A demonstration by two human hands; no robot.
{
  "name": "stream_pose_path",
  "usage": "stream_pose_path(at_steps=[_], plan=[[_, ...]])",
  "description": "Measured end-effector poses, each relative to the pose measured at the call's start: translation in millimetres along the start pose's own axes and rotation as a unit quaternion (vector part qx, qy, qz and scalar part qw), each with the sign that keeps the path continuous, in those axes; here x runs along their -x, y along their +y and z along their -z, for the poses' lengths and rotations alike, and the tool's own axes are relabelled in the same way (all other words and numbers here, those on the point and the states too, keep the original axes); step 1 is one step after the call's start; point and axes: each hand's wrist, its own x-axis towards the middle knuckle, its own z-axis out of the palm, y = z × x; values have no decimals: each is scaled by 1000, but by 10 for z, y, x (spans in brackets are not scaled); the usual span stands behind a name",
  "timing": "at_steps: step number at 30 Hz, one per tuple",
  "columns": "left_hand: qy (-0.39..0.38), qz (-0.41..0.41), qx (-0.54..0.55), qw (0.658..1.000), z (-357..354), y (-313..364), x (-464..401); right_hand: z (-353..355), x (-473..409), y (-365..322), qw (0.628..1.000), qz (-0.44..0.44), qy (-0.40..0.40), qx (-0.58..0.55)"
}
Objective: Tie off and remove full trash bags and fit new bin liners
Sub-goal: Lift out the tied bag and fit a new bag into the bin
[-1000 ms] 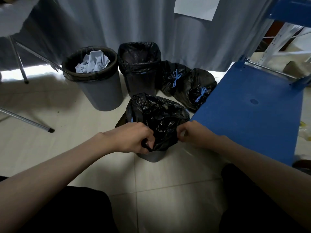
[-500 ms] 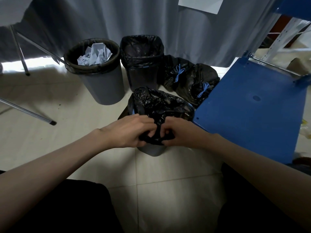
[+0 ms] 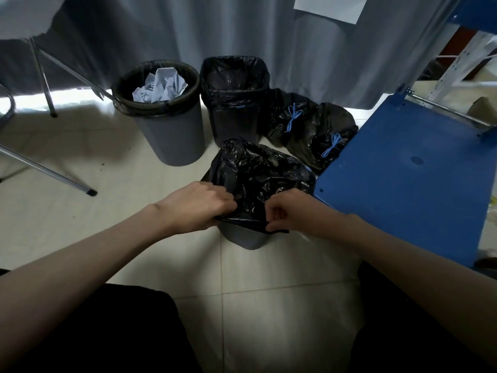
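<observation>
A crumpled black bin liner (image 3: 258,173) lies bunched over a small grey bin (image 3: 248,238) on the floor in front of me. My left hand (image 3: 199,208) pinches the liner's near edge at the bin's left rim. My right hand (image 3: 290,211) grips the same edge at the right rim. Behind stand a round grey bin (image 3: 172,135) lined in black and holding crumpled paper (image 3: 158,88), and a square bin (image 3: 234,119) with an open black liner. Two full black bags (image 3: 285,114) (image 3: 322,135), tied with blue strings, rest to the right.
A blue metal shelf board (image 3: 419,170) lies close on the right, beside the small bin. Metal chair legs (image 3: 48,168) slant across the floor at left. A grey curtain (image 3: 242,30) hangs behind the bins. The floor is pale tile.
My hands came together at the liner's near edge, then moved slightly apart along the rim, pulling that edge down over the front of the small bin.
</observation>
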Motion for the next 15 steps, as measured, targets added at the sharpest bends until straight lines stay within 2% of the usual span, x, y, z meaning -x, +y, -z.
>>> stream_pose_path(at_steps=[3,8,11,15], plan=[[-25,18,-33,999,-29,-18,12,-25,10,-30,1000,0,-15,12],[-135,95,-23,986,88,-43,-12,-65,50,-74,998,15,-2,62],[-77,169,47,981,119,-71,-16,-72,62,-121,995,20,-5,98],[-36,285,105,952,100,-200,-13,-88,75,-139,991,12,-13,134]])
